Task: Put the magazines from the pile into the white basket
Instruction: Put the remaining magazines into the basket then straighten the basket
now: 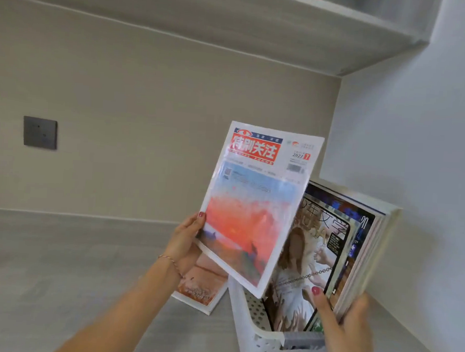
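Observation:
My left hand [184, 241] grips the left edge of a magazine with a red title block and an orange sunset cover [251, 209], held tilted above the white perforated basket [267, 346]. Several magazines [338, 245] stand upright in the basket, leaning right. My right hand [345, 321] holds that standing bunch, thumb on the front cover that shows a figure in white. One more magazine with an orange cover [205, 291] lies flat on the grey counter, left of the basket and partly hidden behind my left hand.
The grey counter [56, 274] runs into a corner, with the right wall [417, 160] close beside the basket. A dark wall socket plate [40, 132] sits on the back wall. A shelf [317, 23] hangs overhead.

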